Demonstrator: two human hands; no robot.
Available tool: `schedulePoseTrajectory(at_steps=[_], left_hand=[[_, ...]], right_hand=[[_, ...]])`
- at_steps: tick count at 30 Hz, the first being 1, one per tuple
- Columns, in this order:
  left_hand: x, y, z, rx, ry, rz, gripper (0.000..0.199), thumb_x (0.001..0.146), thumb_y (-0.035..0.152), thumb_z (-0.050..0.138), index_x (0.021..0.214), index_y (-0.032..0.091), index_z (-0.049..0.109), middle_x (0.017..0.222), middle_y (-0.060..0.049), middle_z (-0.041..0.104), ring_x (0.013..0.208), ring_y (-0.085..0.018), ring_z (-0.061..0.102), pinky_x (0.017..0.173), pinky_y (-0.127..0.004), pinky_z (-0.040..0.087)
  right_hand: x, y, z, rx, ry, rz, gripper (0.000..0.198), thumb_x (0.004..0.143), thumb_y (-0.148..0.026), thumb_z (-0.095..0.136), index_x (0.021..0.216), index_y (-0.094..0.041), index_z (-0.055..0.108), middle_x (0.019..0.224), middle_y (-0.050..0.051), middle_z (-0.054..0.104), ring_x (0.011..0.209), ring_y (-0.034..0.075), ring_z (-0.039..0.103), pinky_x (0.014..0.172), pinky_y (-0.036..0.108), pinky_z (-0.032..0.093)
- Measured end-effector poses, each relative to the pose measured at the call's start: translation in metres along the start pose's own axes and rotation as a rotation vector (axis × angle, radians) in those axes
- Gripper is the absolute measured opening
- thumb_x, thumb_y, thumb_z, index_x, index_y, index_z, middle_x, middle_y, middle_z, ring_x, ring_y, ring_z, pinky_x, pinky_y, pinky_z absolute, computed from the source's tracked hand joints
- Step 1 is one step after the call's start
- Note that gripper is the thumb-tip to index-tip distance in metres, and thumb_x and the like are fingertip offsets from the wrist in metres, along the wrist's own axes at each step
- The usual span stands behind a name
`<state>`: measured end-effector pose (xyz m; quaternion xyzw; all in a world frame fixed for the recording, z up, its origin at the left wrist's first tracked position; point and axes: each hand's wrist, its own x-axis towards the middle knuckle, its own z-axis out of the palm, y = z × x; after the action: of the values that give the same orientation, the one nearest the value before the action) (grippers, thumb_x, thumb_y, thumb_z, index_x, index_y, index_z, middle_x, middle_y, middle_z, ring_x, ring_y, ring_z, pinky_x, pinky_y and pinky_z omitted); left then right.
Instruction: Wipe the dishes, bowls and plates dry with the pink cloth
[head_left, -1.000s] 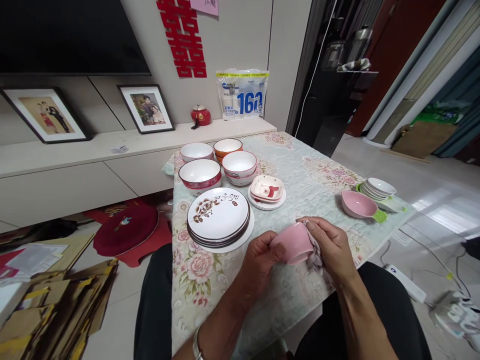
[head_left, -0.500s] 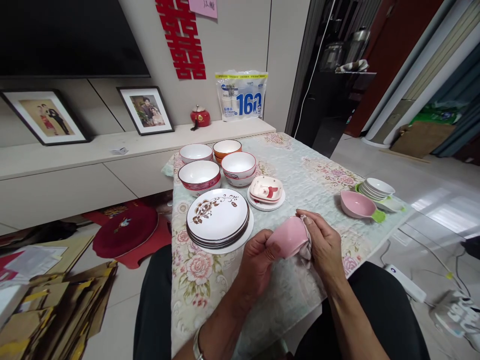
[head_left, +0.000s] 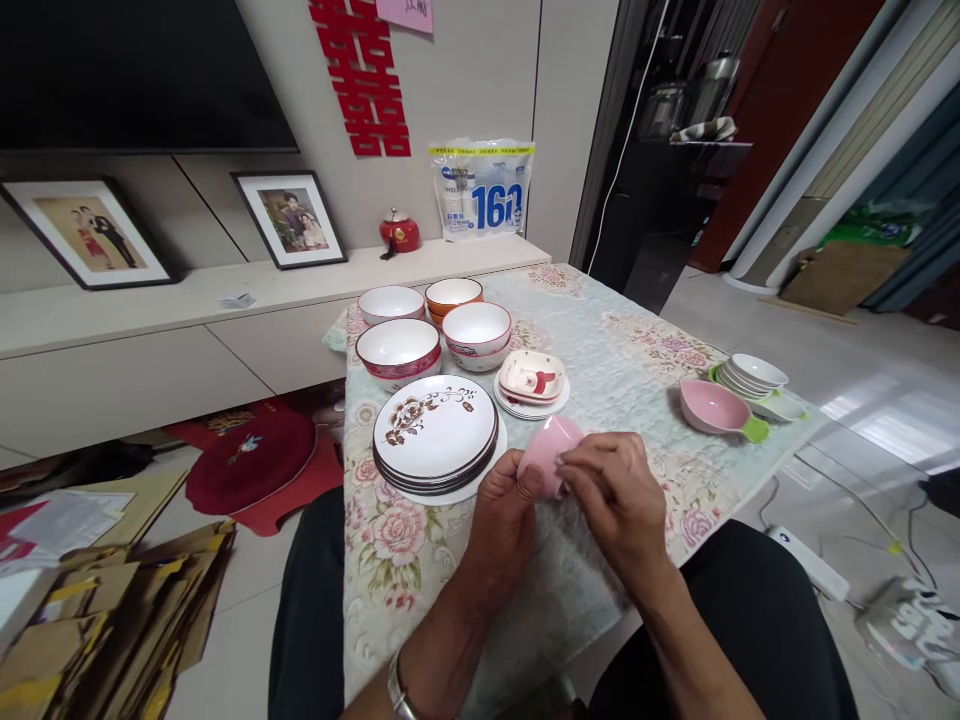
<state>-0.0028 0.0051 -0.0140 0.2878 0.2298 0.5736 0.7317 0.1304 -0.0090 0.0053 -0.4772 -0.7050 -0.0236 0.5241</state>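
The left hand (head_left: pixel 506 500) is closed round the near left side of the pink bowl (head_left: pixel 550 445), thumb on the outside, and the bowl is held tilted above the worktop (head_left: pixel 397 610). The right hand (head_left: pixel 622 500) has its fingers bent and drawn together, their tips at the bowl's right side; whether they grip anything I cannot tell. The likeliest trouble is a slip: the glaze looks smooth, and one hand seems to bear most of the weight, so a hard push from the right fingers could twist the bowl loose. If it fell leftward it might chip on the plates (head_left: pixel 435 430), whose stack stands just beside the left hand. A swing of the bowl forward could knock the small dishes (head_left: pixel 532 378), piled a little farther off. The big bowls (head_left: pixel 476 335) behind seem safer, though they stand close enough together to jostle one another if bumped.

Against the picture from half a second ago, the right fingers have come off the bowl's far rim and in toward its side, the bowl is turned and sits farther left, and the cloth bunched at its edge no longer shows clearly. The plates, dishes and big bowls have not moved
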Motion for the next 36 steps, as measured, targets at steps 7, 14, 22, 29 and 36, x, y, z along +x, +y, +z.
schedulePoseTrajectory(at_steps=[7, 14, 22, 29, 36], left_hand=[[0.001, -0.002, -0.001, 0.052, 0.033, 0.031, 0.03, 0.074, 0.043, 0.083, 0.075, 0.016, 0.068, 0.071, 0.0, 0.063, 0.073, -0.015, 0.05, 0.077, -0.029, 0.04], [-0.005, 0.0, 0.003, 0.093, -0.028, -0.059, 0.023, 0.076, 0.033, 0.082, 0.075, 0.017, 0.066, 0.072, 0.002, 0.06, 0.073, -0.013, 0.048, 0.076, -0.028, 0.038], [-0.004, -0.006, -0.01, 0.224, -0.147, -0.063, 0.03, 0.082, 0.041, 0.078, 0.073, 0.017, 0.063, 0.068, 0.002, 0.052, 0.068, -0.013, 0.04, 0.07, -0.03, 0.031], [-0.005, -0.005, -0.01, 0.32, -0.198, -0.076, 0.035, 0.081, 0.046, 0.077, 0.072, 0.017, 0.061, 0.067, 0.003, 0.052, 0.066, -0.013, 0.038, 0.066, -0.03, 0.027], [-0.008, -0.001, -0.006, 0.314, -0.19, -0.13, 0.035, 0.079, 0.047, 0.078, 0.072, 0.017, 0.061, 0.066, 0.002, 0.051, 0.065, -0.013, 0.038, 0.066, -0.031, 0.027]], right_hand=[[-0.005, 0.021, -0.003, 0.009, 0.1, 0.196, 0.004, 0.095, -0.018, 0.065, 0.094, -0.021, 0.067, 0.089, 0.003, 0.063, 0.085, 0.019, 0.061, 0.076, 0.034, 0.048], [0.001, -0.017, -0.006, -0.052, -0.064, -0.102, 0.011, 0.094, -0.011, 0.062, 0.096, -0.02, 0.068, 0.088, 0.005, 0.064, 0.085, 0.02, 0.055, 0.077, 0.037, 0.043], [0.0, 0.025, -0.012, 0.298, 0.06, 0.532, 0.015, 0.093, -0.036, 0.066, 0.086, -0.022, 0.068, 0.084, 0.001, 0.065, 0.081, 0.018, 0.06, 0.076, 0.032, 0.046], [-0.002, 0.028, -0.017, 0.207, 0.063, 0.628, 0.024, 0.092, -0.043, 0.064, 0.086, -0.021, 0.069, 0.085, 0.002, 0.068, 0.079, 0.02, 0.062, 0.075, 0.033, 0.047], [0.004, 0.011, -0.021, 0.091, 0.036, 0.241, 0.014, 0.096, -0.029, 0.059, 0.098, -0.022, 0.071, 0.095, 0.004, 0.069, 0.09, 0.02, 0.065, 0.081, 0.032, 0.049]])
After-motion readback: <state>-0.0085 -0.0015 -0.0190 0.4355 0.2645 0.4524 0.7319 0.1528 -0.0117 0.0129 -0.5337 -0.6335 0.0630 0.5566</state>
